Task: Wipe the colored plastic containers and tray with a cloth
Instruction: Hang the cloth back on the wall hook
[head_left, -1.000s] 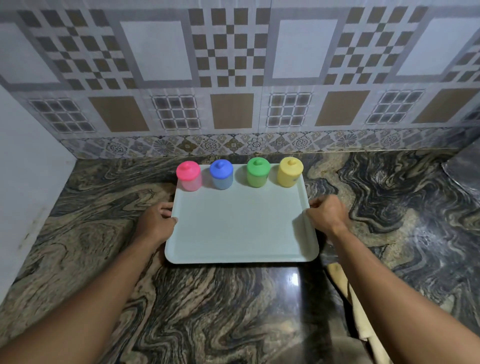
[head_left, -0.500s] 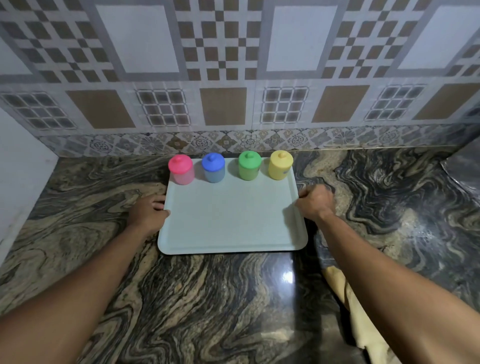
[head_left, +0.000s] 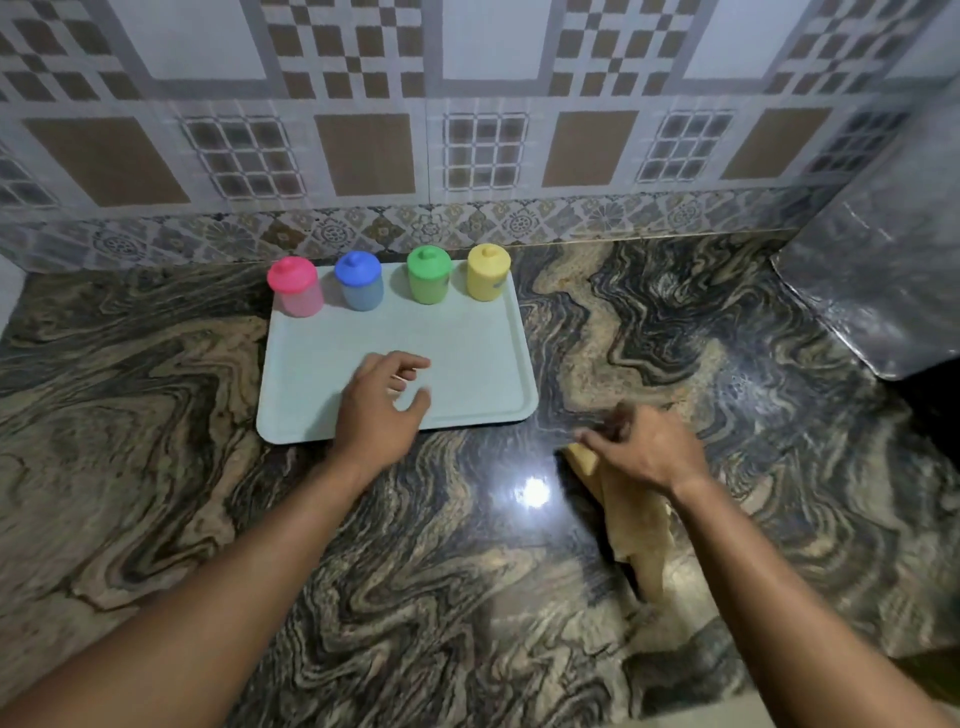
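Observation:
A pale green tray (head_left: 467, 353) lies on the marble counter. Along its far edge stand a pink container (head_left: 295, 287), a blue container (head_left: 359, 281), a green container (head_left: 429, 275) and a yellow container (head_left: 488, 273), all lidded and upright. My left hand (head_left: 382, 405) hovers over the tray's near edge, fingers apart, holding nothing. My right hand (head_left: 641, 447) is on the counter to the right of the tray, fingers closed on the top of a tan cloth (head_left: 636, 525) that trails toward me.
The dark swirled marble counter (head_left: 156, 441) runs to a tiled back wall (head_left: 467, 130). A white wall (head_left: 8, 291) bounds the left side. A shiny grey slab (head_left: 883, 291) rises at the right.
Both hands let go of the tray's sides. My left hand moved right over the tray's near edge. My right hand moved back toward me and took hold of the cloth.

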